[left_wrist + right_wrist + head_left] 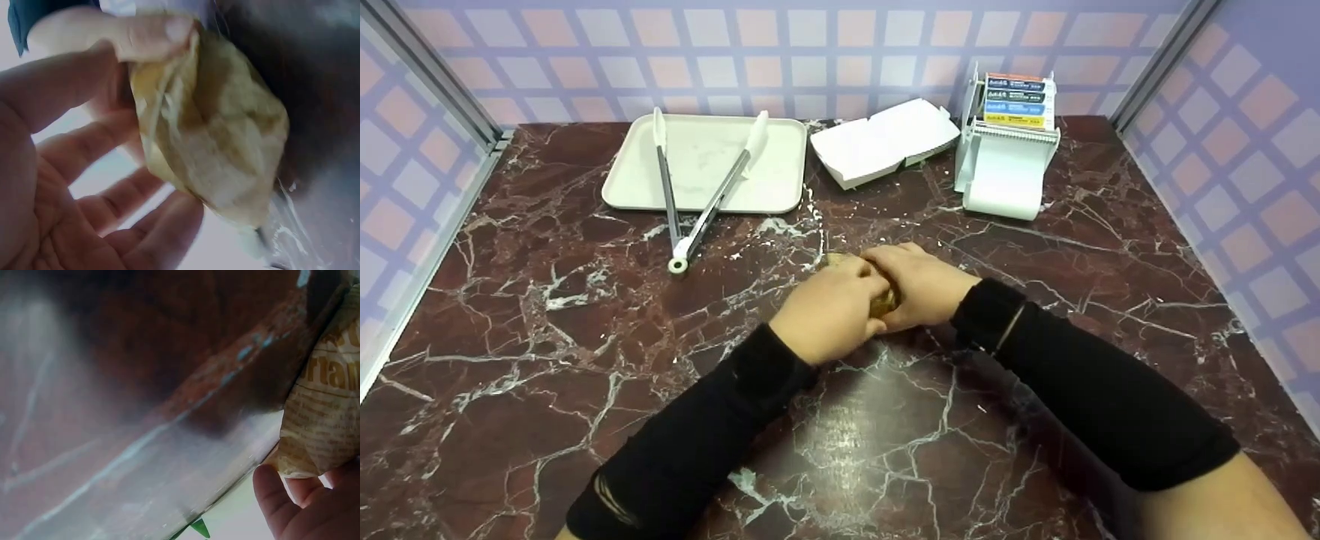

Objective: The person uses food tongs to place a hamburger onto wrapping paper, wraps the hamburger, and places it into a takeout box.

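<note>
A crumpled bundle in tan printed paper (885, 301) sits between both hands over the middle of the table; whatever the paper encloses is hidden. My left hand (831, 306) grips its left side, with bent fingers along the paper's edge in the left wrist view. From the other side my right hand (924, 286) holds it, and its thumb presses on a fold of the wrapper (219, 135) in that same view. Lettering shows on the wrapper (329, 402) in the right wrist view, with right-hand fingertips (273, 495) at its lower edge.
At the back left, white-tipped tongs (678, 251) lie spread across a cream tray (705, 191). An opened white carton (885, 139) stands behind the hands. To its right is a white dispenser (1003, 184) with colourful labels on top. Patterned walls (810, 67) border the marbled table (585, 360).
</note>
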`<control>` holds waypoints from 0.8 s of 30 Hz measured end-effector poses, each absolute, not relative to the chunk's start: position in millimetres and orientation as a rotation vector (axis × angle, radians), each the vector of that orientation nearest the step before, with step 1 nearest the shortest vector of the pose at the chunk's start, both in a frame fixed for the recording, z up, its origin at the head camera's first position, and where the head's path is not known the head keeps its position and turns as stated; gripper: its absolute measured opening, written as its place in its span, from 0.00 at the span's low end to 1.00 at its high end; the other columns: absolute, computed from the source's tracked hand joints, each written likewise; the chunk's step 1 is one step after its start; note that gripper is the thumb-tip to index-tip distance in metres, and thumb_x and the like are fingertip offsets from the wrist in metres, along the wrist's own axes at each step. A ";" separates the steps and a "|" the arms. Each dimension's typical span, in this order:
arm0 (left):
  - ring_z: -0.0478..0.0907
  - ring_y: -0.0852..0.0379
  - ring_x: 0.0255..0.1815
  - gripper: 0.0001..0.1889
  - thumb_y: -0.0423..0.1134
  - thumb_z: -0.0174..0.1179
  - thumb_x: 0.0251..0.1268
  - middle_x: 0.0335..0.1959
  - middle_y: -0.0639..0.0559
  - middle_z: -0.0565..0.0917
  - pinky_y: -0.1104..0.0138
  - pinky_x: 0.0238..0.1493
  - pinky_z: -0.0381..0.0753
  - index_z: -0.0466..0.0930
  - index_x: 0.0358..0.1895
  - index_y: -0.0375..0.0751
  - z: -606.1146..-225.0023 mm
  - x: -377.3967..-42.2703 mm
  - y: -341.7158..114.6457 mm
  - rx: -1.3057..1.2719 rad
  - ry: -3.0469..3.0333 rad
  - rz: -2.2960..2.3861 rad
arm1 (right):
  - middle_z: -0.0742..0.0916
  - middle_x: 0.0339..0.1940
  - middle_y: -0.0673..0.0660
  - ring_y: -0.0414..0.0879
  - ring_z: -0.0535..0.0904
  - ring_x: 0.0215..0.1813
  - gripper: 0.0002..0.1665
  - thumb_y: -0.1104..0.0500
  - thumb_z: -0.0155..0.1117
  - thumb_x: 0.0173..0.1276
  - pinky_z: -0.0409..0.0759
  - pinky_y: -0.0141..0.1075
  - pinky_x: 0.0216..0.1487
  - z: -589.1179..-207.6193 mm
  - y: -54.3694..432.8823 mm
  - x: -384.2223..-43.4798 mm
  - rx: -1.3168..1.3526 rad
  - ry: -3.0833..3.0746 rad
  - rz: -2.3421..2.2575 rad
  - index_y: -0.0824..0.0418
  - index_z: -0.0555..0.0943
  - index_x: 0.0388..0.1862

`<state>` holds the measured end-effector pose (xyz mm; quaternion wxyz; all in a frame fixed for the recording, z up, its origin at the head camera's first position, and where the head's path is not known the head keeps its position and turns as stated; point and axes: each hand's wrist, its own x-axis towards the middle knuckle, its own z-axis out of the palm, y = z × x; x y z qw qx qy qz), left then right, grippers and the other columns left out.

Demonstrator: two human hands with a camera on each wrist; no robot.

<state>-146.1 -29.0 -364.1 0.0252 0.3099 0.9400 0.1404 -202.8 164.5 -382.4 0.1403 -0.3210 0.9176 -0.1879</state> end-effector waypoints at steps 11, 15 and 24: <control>0.67 0.28 0.77 0.50 0.53 0.73 0.62 0.83 0.35 0.62 0.44 0.75 0.75 0.59 0.82 0.35 -381.7 -119.2 -17.8 1.026 2.940 0.137 | 0.73 0.80 0.60 0.61 0.67 0.79 0.65 0.43 0.84 0.52 0.65 0.56 0.83 -386.1 161.6 -207.0 -0.838 2.664 -0.482 0.60 0.61 0.83; 0.64 0.26 0.79 0.50 0.53 0.72 0.63 0.83 0.34 0.60 0.43 0.78 0.69 0.58 0.83 0.36 -386.0 -118.8 -16.5 1.025 2.933 0.121 | 0.74 0.80 0.60 0.61 0.68 0.79 0.64 0.44 0.83 0.52 0.66 0.56 0.82 -387.8 161.3 -208.5 -0.802 2.667 -0.483 0.61 0.62 0.83; 0.62 0.29 0.81 0.50 0.56 0.71 0.64 0.84 0.33 0.58 0.43 0.82 0.62 0.59 0.82 0.34 -385.8 -123.7 -19.4 1.056 2.878 0.095 | 0.75 0.79 0.60 0.61 0.68 0.78 0.62 0.48 0.83 0.52 0.67 0.58 0.81 -387.1 156.8 -210.5 -0.761 2.651 -0.473 0.58 0.64 0.82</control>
